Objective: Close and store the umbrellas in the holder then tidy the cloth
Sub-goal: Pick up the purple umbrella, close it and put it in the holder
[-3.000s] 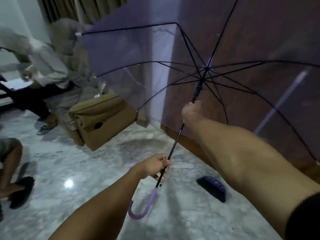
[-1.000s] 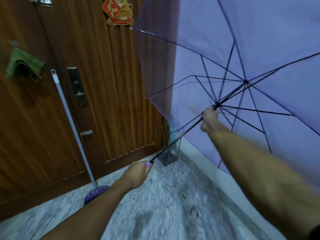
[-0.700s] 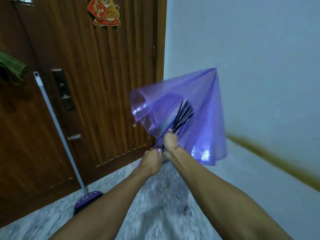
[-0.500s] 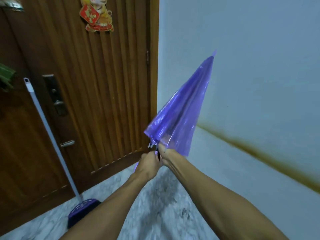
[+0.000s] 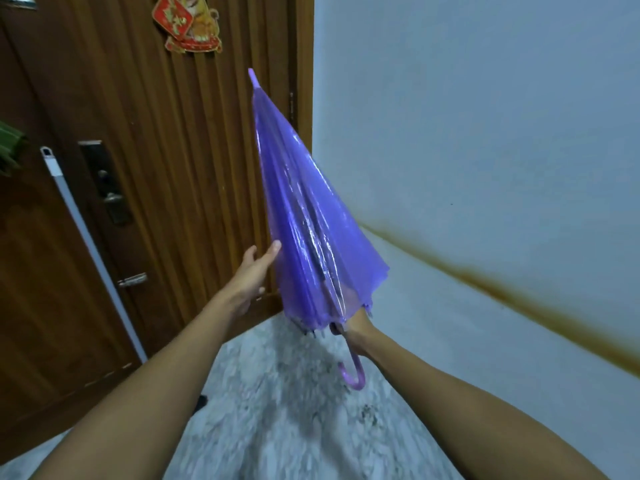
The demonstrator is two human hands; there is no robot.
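Forearms are reaching in from the bottom of the frame over a grey marbled floor (image 5: 277, 427). At lower centre the right hand (image 5: 356, 329) is gripping the shaft of the purple umbrella (image 5: 304, 220) just above its hooked handle (image 5: 353, 374), though most of that hand is lying hidden behind the canopy's hem, so its fingers are hard to make out. The umbrella is folded shut and standing nearly upright in mid-frame, tip (image 5: 254, 77) pointing up and tilting slightly left, the handle hanging clear of the floor. Left of it, the left hand (image 5: 252, 275) is spreading open, straight fingers (image 5: 272, 251) just touching the canopy's left edge. Farther back, a pale long pole (image 5: 93, 251) is leaning against the brown wooden door (image 5: 180, 168) at the left, beside a dark lock plate (image 5: 107, 181). A red and gold ornament (image 5: 188, 26) is hanging at the top of the door. A pale wall (image 5: 485, 116) with a brown streak (image 5: 502, 289) is filling the right side.
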